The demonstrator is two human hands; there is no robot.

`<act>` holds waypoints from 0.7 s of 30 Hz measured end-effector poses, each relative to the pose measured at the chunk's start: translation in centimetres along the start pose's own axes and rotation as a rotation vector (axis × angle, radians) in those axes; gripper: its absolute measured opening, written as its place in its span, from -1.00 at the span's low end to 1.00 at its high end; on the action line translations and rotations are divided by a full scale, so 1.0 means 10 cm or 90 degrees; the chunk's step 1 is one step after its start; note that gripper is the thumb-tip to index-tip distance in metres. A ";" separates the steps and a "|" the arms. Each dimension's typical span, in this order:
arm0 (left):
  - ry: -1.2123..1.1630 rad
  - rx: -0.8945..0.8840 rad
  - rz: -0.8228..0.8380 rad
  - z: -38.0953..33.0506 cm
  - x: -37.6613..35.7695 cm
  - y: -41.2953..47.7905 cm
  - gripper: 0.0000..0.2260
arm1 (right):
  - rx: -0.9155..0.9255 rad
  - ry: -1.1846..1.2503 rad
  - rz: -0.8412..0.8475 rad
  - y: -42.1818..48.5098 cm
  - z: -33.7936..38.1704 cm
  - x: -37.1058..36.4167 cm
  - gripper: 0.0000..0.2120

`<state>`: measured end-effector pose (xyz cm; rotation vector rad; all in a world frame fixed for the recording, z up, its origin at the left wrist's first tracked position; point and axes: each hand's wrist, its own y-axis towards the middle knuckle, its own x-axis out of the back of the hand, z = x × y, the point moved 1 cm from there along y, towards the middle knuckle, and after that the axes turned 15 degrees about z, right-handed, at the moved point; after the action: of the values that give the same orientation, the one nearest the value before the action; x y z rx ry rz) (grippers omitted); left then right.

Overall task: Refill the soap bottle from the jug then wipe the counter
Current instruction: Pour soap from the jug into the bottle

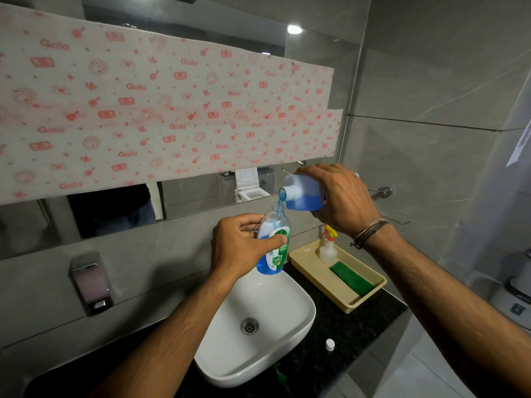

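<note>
Currently mid-pour above a white sink (301, 311) set into a dark table (344, 340). Left hand (238, 248) wrapped around a clear soap bottle (274, 245), thumb pressed across the green label, holding it upright with its long axis vertical and open neck pointing up, directly over the sink's back rim. Right hand (339, 196) clamped over the top of a translucent jug (304, 193), tipped onto its side, long axis nearly level, spout aimed left and down. Jug spout just above and slightly right of the bottle neck, linked by a thin blue stream (280, 203) falling into the opening. Bottle roughly half full of blue liquid; more refilling probably needed. Alignment of spout over the narrow neck judged the critical relation: any drift risks spilling into the sink. Right of the sink, a beige tray (316, 278) holding a spray bottle (328, 248) and a green cloth (352, 278), nearer the right hand for wiping later. Small white cap (330, 344) resting on the table, right of the sink.
</note>
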<state>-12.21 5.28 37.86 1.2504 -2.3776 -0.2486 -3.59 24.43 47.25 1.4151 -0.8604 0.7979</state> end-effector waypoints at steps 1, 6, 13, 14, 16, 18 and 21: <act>0.003 0.001 -0.002 0.01 0.00 0.00 -0.63 | 0.000 0.000 0.000 0.00 0.00 0.00 -0.30; 0.011 0.006 -0.002 0.01 -0.01 0.01 -0.58 | 0.002 -0.004 -0.004 0.02 -0.01 0.00 -0.30; 0.009 0.012 0.003 0.03 -0.02 0.03 -0.57 | 0.002 -0.005 0.002 0.04 -0.03 -0.02 -0.30; 0.009 0.012 0.003 0.04 -0.02 0.03 -0.57 | 0.002 -0.005 0.003 0.04 -0.03 -0.02 -0.30; 0.008 0.014 0.003 0.04 -0.02 0.04 -0.57 | 0.000 -0.011 0.002 0.05 -0.03 -0.02 -0.30; 0.006 0.018 0.003 0.05 -0.01 0.05 -0.56 | -0.002 -0.011 0.001 0.05 -0.03 -0.02 -0.30; 0.002 0.020 -0.001 0.06 0.00 0.05 -0.55 | 0.002 -0.006 0.001 0.06 -0.03 -0.02 -0.30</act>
<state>-12.84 5.57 37.52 1.2666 -2.3864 -0.2096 -4.19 24.77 47.37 1.4223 -0.8670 0.7948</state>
